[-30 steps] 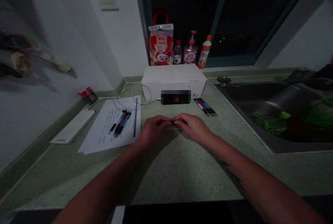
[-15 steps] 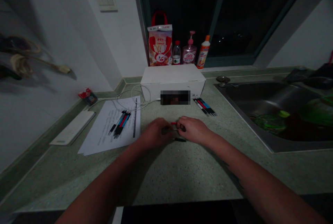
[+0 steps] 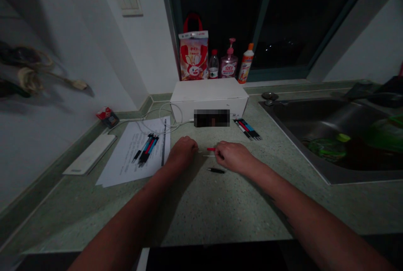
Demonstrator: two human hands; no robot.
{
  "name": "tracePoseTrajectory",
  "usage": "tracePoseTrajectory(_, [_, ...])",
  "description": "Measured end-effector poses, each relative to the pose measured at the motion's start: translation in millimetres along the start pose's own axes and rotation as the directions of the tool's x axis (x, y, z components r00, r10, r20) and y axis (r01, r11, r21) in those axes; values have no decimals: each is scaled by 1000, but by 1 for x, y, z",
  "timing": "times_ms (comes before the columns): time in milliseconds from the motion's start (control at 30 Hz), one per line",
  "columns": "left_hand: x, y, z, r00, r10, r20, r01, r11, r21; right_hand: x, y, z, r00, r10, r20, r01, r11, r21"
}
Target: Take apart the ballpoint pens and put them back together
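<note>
My right hand is closed, its fingers round a red pen barrel whose end sticks out to the left. Just below that, a thin whitish rod, like a pen refill, also points left from the same fingers. My left hand is closed a short way to the left, apart from the right one. Something small and pale shows at its fingertips, too small to name. A black pen section with a pointed metal tip lies on the counter below my hands.
Several pens lie on printed sheets at left; more pens lie at right. A white box stands behind, with a pixelated dark object before it. The sink is at right, a white flat block at left.
My left hand has moved left, away from my right hand, uncovering the pale rod and the black pen section's metal tip. My right hand has barely moved.
</note>
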State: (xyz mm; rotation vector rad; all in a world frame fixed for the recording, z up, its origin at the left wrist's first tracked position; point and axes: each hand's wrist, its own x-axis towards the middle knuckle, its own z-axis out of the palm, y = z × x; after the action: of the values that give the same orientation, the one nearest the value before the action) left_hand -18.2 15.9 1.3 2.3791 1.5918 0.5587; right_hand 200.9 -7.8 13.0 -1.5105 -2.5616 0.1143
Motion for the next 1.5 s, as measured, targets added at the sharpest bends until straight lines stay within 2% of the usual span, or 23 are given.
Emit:
tracePoseTrajectory(100, [0,0,0,999,-48,-4,48,999,1,0,1,-4,1000,13,-21,-13,1000,12])
tracePoseTrajectory(200, [-2,-2,0,995,-96,-34,92,989,-113,1,1,-7,998,22,-59,-20,999,35])
tracePoseTrajectory(267, [-3,-2,0,998,-44,-51,34,982,-185,1,1,-8,996,31,-80,-28,999,41])
tracePoseTrajectory(367, [-4,0,-2,997,51,-58,-61,977,-204,1,2,-7,995,37,-96,-33,998,51])
tracePoseTrajectory(867, [-6,0,-1,995,93,-34,-98,979,-180,1,4,-3,991,33,-128,-26,998,52])
tracePoseTrajectory(1067, [-5,-2,0,994,107,-35,-112,978,-176,1,4,-4,992,32,-118,-27,999,47])
tracePoseTrajectory(1200, [-7,5,1,994,111,25,-105,978,-179,1,1,-3,996,16,-84,-10,997,70])
tracePoseTrajectory(1367, [-13,15,6,981,175,86,-157,969,-189,0,-1,-2,1000,2,-7,-1,992,129])
tracePoseTrajectory(1500, [-12,14,7,987,157,44,-146,972,-184,0,-1,-3,999,-3,47,-3,991,137])
